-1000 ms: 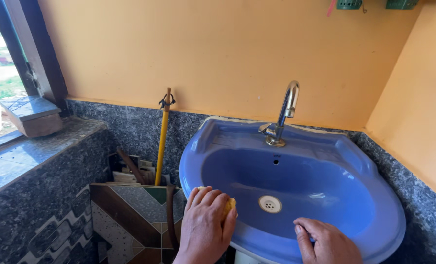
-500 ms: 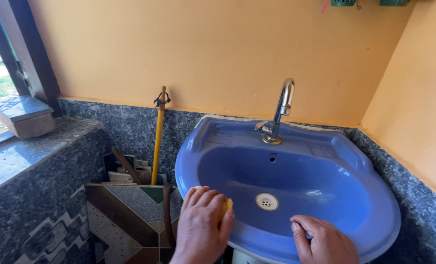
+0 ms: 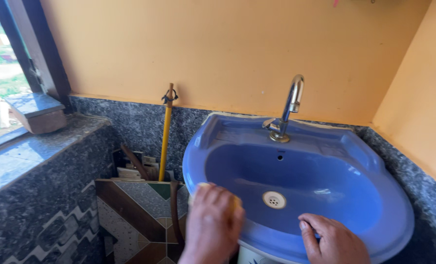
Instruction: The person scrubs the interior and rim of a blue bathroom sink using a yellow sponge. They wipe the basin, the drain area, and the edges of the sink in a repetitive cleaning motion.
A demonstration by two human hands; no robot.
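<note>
The left hand (image 3: pixel 212 222) presses down on a yellow sponge (image 3: pixel 235 201) at the near-left rim of the blue sink (image 3: pixel 325 146), fingers curled over it so that only a sliver of yellow shows past the fingertips; the hand is blurred. The right hand (image 3: pixel 334 240) rests on the near rim, fingers hooked over the edge into the bowl, gripping the rim and holding nothing else. Between the two hands the front lip of the sink is bare, and the bowl beyond them lies open down to the white drain (image 3: pixel 274 199). The chrome tap (image 3: pixel 289 110) stands at the back edge, well apart from both hands, its spout arching over the bowl. To the left of the sink a narrow gap is crowded: patterned tiles (image 3: pixel 134 215) lean there just beside the left hand, and a yellow stick (image 3: pixel 165 137) stands upright against the speckled stone wall behind them. Further left a stone ledge (image 3: pixel 27 151) runs under the window. On the right the sink's rim sits close to the stone edging below the orange wall (image 3: pixel 413 107).
</note>
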